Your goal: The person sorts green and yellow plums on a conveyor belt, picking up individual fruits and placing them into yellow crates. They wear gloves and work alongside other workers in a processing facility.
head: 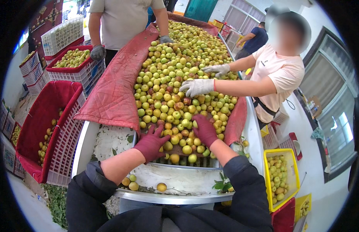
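A deep pile of round green, yellow and reddish fruit [176, 114], plum-like in look, covers the sorting table before me. My left hand [151, 142], in a maroon glove, rests on the pile's near left edge, fingers spread. At the near right, my right hand [205, 130] wears the same kind of glove and bends over the fruit. A green fruit [195, 124] shows beside its fingers; whether they grip it is hidden. Below my hands, several fruits lie at a slatted opening [183, 161] in the pale table rim [179, 177].
Red quilted cloth [115, 95] lines the table's sides. Across to the right, a co-worker's gloved hands [198, 87] touch the pile; another person's gloved hand [166, 39] is farther back. A red-lined crate [67, 145] stands left, a yellow crate [297, 174] right. Leaves [221, 183] lie on the rim.
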Tool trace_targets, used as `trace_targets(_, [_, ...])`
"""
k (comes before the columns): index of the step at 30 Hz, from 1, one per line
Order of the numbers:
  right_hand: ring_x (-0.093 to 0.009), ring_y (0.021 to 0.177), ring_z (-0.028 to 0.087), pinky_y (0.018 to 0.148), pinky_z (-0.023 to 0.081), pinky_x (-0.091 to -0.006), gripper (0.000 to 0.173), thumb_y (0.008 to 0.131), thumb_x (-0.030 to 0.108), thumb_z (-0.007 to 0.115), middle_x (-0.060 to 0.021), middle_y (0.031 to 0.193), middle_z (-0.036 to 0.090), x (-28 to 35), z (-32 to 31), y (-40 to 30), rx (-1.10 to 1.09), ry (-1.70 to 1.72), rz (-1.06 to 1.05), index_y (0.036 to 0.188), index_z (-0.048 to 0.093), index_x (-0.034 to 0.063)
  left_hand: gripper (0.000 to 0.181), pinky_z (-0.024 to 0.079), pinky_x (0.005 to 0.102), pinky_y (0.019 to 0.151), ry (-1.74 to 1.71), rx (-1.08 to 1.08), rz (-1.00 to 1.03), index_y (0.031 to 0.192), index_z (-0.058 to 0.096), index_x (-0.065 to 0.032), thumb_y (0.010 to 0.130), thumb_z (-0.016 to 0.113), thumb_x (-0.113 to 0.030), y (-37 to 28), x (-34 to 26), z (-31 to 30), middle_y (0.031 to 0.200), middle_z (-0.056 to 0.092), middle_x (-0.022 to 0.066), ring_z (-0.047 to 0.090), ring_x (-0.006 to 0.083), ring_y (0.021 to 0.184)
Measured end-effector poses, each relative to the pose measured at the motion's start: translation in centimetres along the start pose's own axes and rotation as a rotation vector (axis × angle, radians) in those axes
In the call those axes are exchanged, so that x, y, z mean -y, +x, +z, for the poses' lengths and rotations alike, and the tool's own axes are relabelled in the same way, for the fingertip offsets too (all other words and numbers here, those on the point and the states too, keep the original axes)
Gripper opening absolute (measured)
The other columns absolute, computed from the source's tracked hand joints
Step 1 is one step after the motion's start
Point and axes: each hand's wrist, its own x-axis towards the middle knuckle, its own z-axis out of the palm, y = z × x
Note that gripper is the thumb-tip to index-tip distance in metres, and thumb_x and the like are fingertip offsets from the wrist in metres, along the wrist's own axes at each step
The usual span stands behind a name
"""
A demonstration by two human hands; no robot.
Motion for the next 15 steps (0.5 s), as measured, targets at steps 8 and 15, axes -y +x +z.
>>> trace_targets(8, [-0.031, 0.086, 0.063, 0.075, 0.051, -0.0405, 0.020, 0.080, 0.030, 0.068, -0.0081, 0.094, 0.062, 5.6, -1.9, 1.6, -0.026, 0.181, -0.038, 0.095, 0.063, 0.0161, 0.040, 0.048, 0.0476, 0.085, -0.183, -0.009, 0.119, 0.111, 0.064, -0.0094, 0.077, 0.071, -0.029, 0.3, 0.7, 1.3, 0.113, 0.059, 0.0168, 0.059, 0.0385, 0.095])
trace_targets(15, [-0.031, 0.094, 0.063, 0.080, 0.051, -0.0392, 0.025, 0.081, 0.012, 0.062, -0.0123, 0.107, 0.062, 7.0, 1.2, 15.2, -0.216, -0.178, -0.067, 0.106, 0.065, 0.0122, 0.029, 0.050, 0.0435, 0.081, -0.173, -0.078, 0.216, 0.101, 0.066, -0.0113, 0.078, 0.067, -0.027, 0.8, 1.5, 1.4, 0.101, 0.061, 0.0133, 0.059, 0.0333, 0.093])
